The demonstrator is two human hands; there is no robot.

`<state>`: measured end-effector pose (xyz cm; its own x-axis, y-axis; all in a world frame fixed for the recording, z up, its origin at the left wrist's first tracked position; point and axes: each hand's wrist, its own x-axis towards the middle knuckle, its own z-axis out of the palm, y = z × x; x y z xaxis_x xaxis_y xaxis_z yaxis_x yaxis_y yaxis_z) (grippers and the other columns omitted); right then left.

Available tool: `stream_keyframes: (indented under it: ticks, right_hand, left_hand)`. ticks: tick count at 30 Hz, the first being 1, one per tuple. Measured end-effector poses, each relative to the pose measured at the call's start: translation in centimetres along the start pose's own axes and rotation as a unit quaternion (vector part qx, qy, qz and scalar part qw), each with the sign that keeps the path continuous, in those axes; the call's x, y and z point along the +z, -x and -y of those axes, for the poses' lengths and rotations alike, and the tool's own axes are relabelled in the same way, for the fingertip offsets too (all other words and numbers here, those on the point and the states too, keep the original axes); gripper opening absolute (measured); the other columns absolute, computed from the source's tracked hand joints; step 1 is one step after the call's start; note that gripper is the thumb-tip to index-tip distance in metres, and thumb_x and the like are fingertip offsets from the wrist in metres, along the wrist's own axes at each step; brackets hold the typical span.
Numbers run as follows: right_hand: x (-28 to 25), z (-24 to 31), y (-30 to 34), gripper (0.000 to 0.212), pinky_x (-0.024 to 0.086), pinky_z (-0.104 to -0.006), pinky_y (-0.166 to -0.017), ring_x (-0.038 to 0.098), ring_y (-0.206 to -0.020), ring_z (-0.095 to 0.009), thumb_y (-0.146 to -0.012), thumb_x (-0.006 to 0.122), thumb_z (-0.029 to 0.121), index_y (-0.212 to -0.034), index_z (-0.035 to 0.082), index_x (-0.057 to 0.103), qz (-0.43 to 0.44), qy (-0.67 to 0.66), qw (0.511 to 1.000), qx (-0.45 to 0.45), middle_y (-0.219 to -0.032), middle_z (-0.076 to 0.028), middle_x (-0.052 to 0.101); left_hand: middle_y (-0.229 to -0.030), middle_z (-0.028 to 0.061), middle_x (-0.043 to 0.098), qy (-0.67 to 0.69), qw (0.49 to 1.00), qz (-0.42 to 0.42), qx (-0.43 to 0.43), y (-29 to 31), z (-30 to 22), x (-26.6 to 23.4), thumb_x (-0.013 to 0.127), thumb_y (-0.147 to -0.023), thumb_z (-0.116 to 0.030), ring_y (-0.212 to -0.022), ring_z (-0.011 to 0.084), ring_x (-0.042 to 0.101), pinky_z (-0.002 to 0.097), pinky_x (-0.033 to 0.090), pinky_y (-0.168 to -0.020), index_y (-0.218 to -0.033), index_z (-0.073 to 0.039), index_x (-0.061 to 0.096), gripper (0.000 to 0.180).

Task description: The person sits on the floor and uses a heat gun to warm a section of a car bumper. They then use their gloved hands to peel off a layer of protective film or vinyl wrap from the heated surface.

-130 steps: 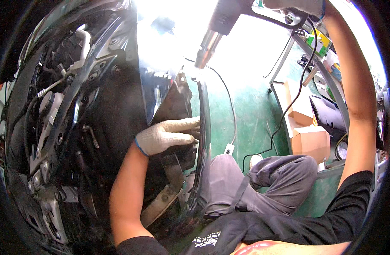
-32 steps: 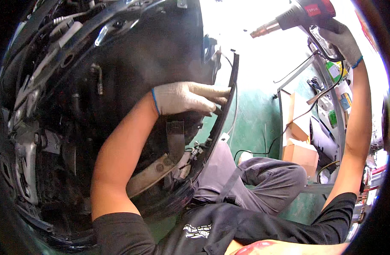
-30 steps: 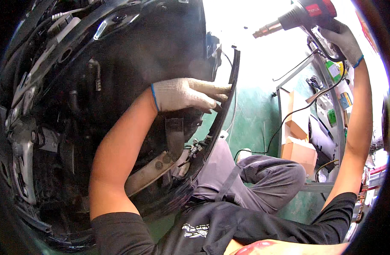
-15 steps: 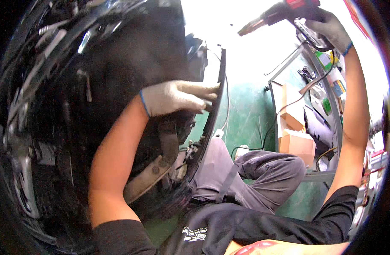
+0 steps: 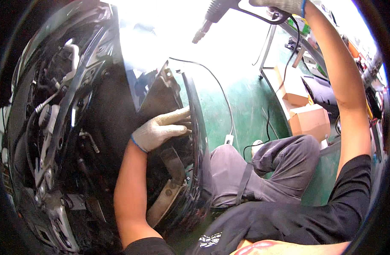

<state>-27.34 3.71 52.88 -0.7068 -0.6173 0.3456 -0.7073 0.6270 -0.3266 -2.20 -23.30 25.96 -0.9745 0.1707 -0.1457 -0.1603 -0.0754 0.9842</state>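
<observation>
My left hand (image 5: 156, 132), in a pale knitted glove with a blue cuff, reaches into the dark cavity of a vehicle's body. Its fingers are stretched and apart, their tips against or just beside the inner side of a curved, glossy black panel (image 5: 198, 140); exact contact cannot be made out. Raised high at the upper right, my gloved right hand (image 5: 284, 6) is wrapped round the handle of a heat gun (image 5: 218, 12). The gun's dark nozzle points down and left, above the panel's top end. Part of the right hand is cut off by the picture's upper edge.
Engine-bay parts and hoses (image 5: 50, 110) fill the left side. A black cord (image 5: 298, 42) hangs from the gun; a white connector (image 5: 229, 139) lies on the green floor (image 5: 212, 106). At right, a wheeled metal cart (image 5: 268, 51) stands near cardboard boxes (image 5: 310, 121). My bent legs are below.
The heat gun and right hand have moved left and up in the picture. The view has shifted, with more of the engine bay showing. My left hand appears lower, its fingers still stretched toward the panel.
</observation>
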Motion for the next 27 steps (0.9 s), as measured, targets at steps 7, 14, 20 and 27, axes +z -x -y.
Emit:
stream_keyframes:
  ticks: [7,14,20,27]
  right_hand:
    - [0.8,-2.8,2.7,0.04,0.052,-0.0286,-0.067,0.063,-0.071,-0.012,-0.084,0.079,0.026,-0.116,0.002,0.075,-0.018,-0.093,0.995,0.034,-0.086,-0.004,0.072]
    - [3.9,-8.3,4.4,0.046,0.054,-0.0272,-0.068,0.065,-0.075,-0.012,-0.083,0.081,0.032,-0.121,0.006,0.074,-0.003,-0.169,0.985,0.035,-0.089,-0.003,0.071]
    - [6.6,-11.1,5.8,0.049,0.054,-0.0279,-0.067,0.064,-0.072,-0.011,-0.083,0.082,0.037,-0.12,0.006,0.074,0.012,-0.237,0.97,0.053,-0.087,-0.002,0.071]
    - [9.9,-14.7,6.3,0.049,0.053,-0.0282,-0.063,0.063,-0.067,-0.01,-0.083,0.082,0.036,-0.121,0.007,0.074,0.011,-0.335,0.941,0.037,-0.086,-0.001,0.071]
  left_hand:
    - [-0.144,0.0151,0.058,0.061,0.998,0.008,0.011,-0.8,0.1,1.0,0.059,-0.091,-0.001,-0.129,0.0241,0.057,0.0368,0.042,-0.112,-0.153,0.006,0.043,0.065]
    - [-0.152,0.0185,0.05,-0.038,0.992,0.044,0.112,-1.5,1.0,0.0,0.058,-0.095,0.001,-0.139,0.0266,0.048,0.0383,0.036,-0.118,-0.151,0.01,0.041,0.059]
    - [-0.156,0.0154,0.046,-0.022,0.992,0.068,0.102,-1.1,1.6,-0.9,0.058,-0.089,0.008,-0.145,0.0243,0.043,0.0358,0.032,-0.12,-0.154,0.01,0.037,0.068]
    - [-0.135,0.0136,0.063,0.024,0.999,-0.045,-0.01,-1.2,1.3,0.3,0.059,-0.091,-0.001,-0.121,0.0243,0.061,0.0374,0.047,-0.105,-0.145,0.006,0.05,0.055]
